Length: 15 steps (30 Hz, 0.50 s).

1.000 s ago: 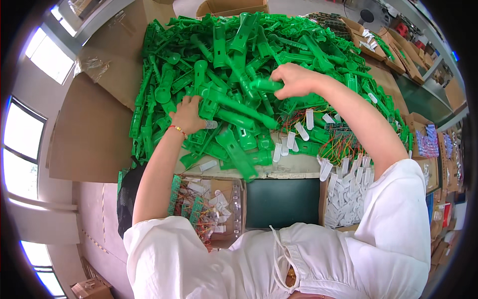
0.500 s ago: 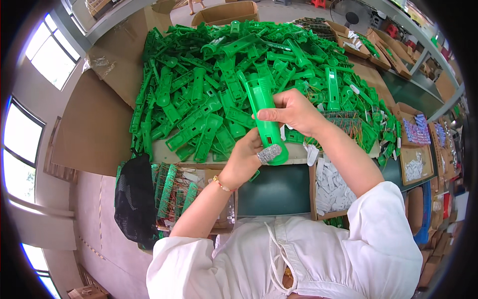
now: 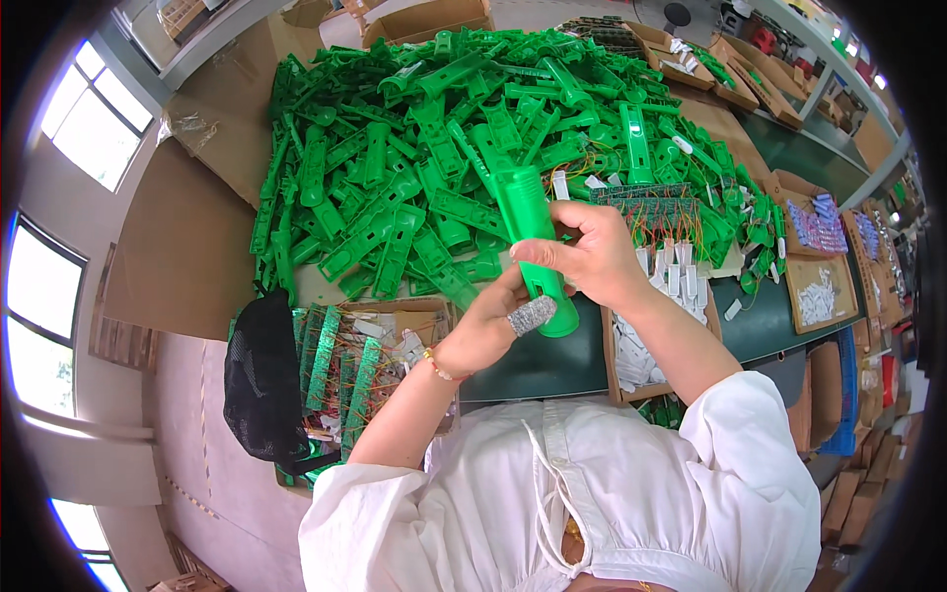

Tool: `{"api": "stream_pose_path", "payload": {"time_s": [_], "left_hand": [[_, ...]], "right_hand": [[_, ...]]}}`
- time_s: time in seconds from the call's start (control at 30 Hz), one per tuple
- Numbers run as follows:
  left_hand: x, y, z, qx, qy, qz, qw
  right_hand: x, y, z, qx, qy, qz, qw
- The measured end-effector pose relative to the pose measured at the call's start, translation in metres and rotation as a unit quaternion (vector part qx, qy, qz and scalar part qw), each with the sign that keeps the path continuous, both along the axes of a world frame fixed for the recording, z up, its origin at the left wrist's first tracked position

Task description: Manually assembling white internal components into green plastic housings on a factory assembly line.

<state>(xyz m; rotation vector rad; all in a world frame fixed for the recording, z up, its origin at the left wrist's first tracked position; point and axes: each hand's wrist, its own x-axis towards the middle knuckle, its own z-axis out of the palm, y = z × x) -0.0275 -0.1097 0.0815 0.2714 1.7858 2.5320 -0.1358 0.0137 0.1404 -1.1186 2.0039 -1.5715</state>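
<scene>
Both my hands hold a long green plastic casing [image 3: 530, 212], tilted with its wider ribbed end up and away from me. My left hand [image 3: 483, 331] grips its lower end from the left, the thumb wrapped in grey, silvery tape. Around the middle, my right hand [image 3: 604, 259] closes from the right, thumb lying across the front. Some of the fingers are hidden behind the casing. Just beyond, a large heap of green plastic shells [image 3: 395, 168] covers the table. Beside my right hand lie green circuit boards [image 3: 651, 215] with thin coloured wires and white pieces.
A carton of small white plastic parts [image 3: 636, 350] stands under my right forearm. Left of me are a box of wired circuit boards [image 3: 360, 380] and a black mesh bag [image 3: 264, 380]. Trays with small parts [image 3: 819, 301] sit at the right. Cardboard [image 3: 178, 247] walls the left side.
The casing and both hands have come slightly nearer to me, and the view has shifted a little. More of the wired white pieces now shows beside my right forearm. Both hands keep their grip.
</scene>
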Motion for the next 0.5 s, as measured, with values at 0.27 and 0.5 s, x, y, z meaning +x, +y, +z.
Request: {"api": "stream_pose_path", "payload": {"time_s": [0.27,0.5], "left_hand": [[0.119,-0.104,0.046,-0.117,0.054,0.564,0.816],[0.376,-0.21,0.023,-0.284,-0.093,0.881,0.367]], "right_hand": [[-0.033,0.018,-0.05,0.052,-0.02,-0.014,0.998],[-0.038,-0.015,-0.104,0.163,0.148,0.011,0.975]]}}
